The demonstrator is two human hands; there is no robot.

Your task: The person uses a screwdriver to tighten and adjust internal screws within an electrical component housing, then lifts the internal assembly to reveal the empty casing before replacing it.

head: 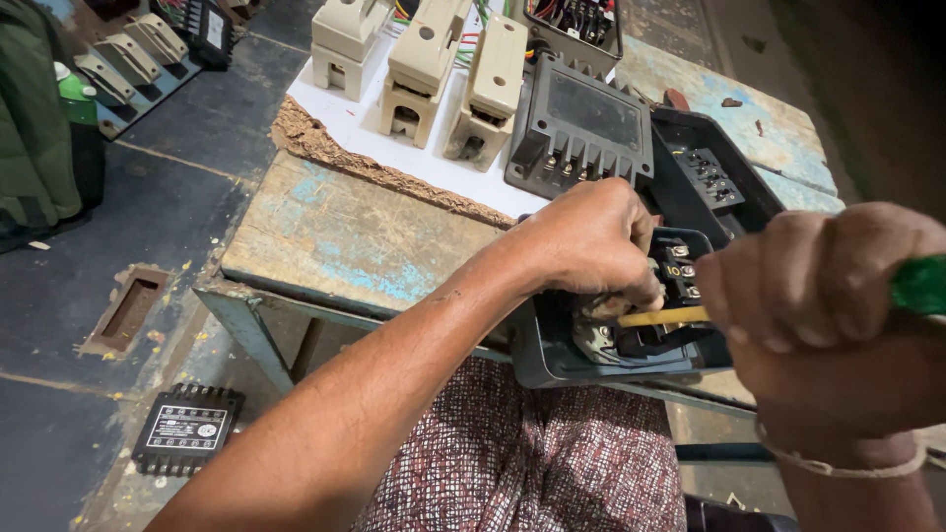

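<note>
Wooden table; screwdriver lies level, pointing left.

My left hand in open box at near table edge; my right hand to right, screwdriver pointing left into box. Ribbed cover behind box, three fuse blocks on board behind left. Another cover on floor, lower left

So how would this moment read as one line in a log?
left hand: steadies dark switch box | right hand: grips green-handled screwdriver, shaft inside box | box on worn wooden table
</note>
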